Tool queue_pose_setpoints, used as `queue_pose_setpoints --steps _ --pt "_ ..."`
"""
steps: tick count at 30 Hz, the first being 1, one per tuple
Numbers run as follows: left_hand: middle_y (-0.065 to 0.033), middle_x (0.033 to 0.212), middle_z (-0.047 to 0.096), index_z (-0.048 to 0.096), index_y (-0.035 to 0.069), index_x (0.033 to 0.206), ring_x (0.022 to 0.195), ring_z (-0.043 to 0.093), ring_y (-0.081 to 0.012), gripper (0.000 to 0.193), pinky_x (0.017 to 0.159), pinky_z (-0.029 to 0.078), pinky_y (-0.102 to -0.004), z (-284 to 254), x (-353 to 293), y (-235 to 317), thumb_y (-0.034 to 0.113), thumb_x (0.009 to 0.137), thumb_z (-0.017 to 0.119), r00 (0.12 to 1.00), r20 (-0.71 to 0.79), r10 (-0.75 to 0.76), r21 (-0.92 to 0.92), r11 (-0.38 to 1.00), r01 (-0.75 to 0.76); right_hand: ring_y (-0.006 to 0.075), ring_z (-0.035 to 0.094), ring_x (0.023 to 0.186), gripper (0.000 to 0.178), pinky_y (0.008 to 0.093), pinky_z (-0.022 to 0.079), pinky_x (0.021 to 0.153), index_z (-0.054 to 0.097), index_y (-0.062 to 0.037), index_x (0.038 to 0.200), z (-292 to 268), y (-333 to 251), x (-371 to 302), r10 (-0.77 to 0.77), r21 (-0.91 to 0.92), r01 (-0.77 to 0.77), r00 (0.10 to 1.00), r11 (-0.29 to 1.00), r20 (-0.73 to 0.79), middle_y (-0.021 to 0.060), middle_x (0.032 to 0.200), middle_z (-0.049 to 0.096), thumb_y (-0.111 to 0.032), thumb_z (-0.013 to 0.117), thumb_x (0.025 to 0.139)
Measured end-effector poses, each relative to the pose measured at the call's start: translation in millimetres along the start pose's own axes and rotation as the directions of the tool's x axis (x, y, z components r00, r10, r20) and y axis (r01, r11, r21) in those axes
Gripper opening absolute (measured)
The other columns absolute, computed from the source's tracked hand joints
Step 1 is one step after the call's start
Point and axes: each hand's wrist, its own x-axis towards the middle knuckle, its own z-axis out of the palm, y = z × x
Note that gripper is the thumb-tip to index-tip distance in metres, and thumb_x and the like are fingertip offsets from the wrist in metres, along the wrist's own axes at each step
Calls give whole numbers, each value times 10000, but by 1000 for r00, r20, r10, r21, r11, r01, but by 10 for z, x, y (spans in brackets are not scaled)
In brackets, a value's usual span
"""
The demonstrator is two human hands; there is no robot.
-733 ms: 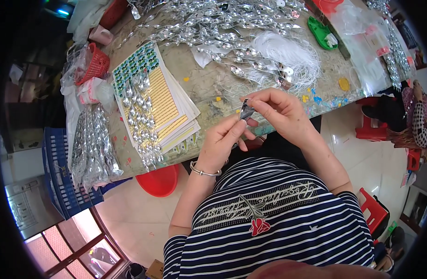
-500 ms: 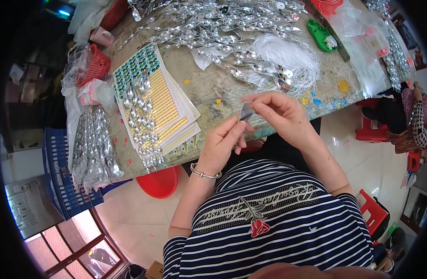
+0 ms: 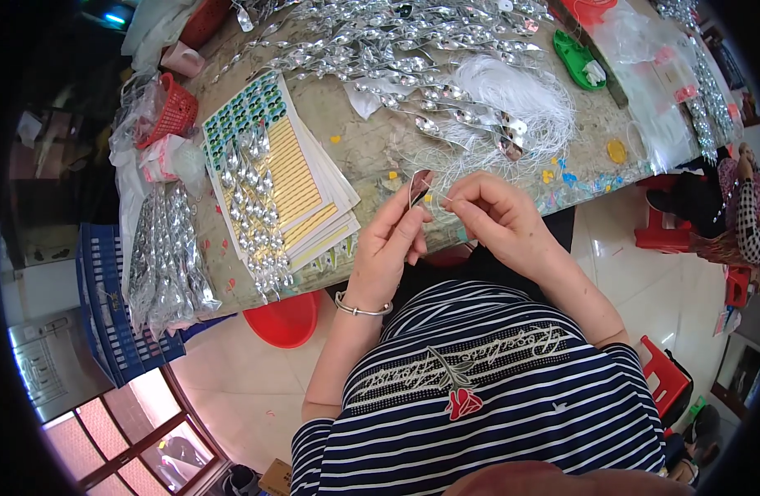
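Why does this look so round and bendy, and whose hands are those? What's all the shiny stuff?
There's no robot here, just a person using two bare hands. The camera sits on their head, looking down, and its very wide fisheye lens bends straight edges.

The left hand holds a small shiny piece. The right hand seems to pinch a thin white thread near it.

On the worn table lie many twisted silver strips and a heap of loose white strands. On the left are printed sheets with green-blue and gold patterns, some silver strands on top, and a red basket. On the right is a green dish.
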Motion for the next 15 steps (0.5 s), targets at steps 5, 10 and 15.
queue_pose_setpoints --steps 5,10,15 --pt "20 827 534 457 88 1345 615 456 -25 418 507 374 -153 2 -9 1 206 948 509 1000 -10 21 10 1000 -21 26 483 662 86 177 396 555 572 -9 882 2 41 6 8 -44 -9 1000 999 -8 22 931 567 -70 527 922" --pt "20 846 503 461 83 1341 620 454 -29 411 509 377 -153 -12 -5 -22 198 949 506 999 0 49 41 998 -49 20 473 672 81 178 387 563 571 -9 880 0 97 1 88 -49 -88 996 995 2 9 916 567 -71 536 917" --pt "10 894 492 465 86 1339 626 455 -32 400 510 381 -155 7 -27 -12 181 951 495 998 7 66 86 994 -66 20 476 684 85 180 391 576 571 -12 886 -6 105 -11 106 -29 -106 994 994 -5 7 917 574 -82 535 919"
